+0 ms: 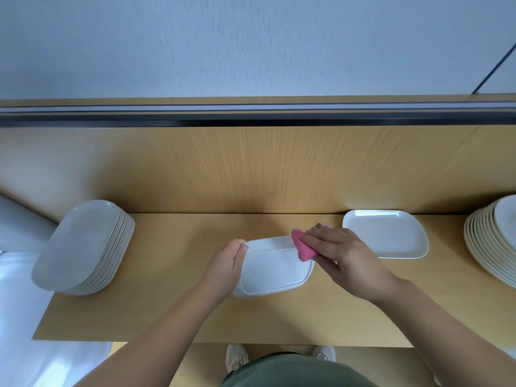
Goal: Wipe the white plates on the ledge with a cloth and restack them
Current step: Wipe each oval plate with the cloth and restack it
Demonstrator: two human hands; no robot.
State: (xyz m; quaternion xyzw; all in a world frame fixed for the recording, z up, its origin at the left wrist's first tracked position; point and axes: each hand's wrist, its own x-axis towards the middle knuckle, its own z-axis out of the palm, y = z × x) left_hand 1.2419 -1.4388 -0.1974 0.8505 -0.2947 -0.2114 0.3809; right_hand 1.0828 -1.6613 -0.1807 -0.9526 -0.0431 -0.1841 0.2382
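Note:
A white rectangular plate (pixel 275 270) lies upside down in the middle of the wooden ledge (pixel 173 308). My left hand (pixel 226 263) grips its left edge. My right hand (pixel 343 255) holds a pink cloth (pixel 303 248) against the plate's upper right corner. A single white plate (pixel 386 233) lies face up to the right, against the back panel. A tall stack of white plates (pixel 83 247) stands at the left end of the ledge.
Another stack of white plates (pixel 494 241) sits at the far right, partly cut off by the frame. A wooden back panel (pixel 251 169) rises behind the ledge. My shoes (pixel 237 356) show below its front edge.

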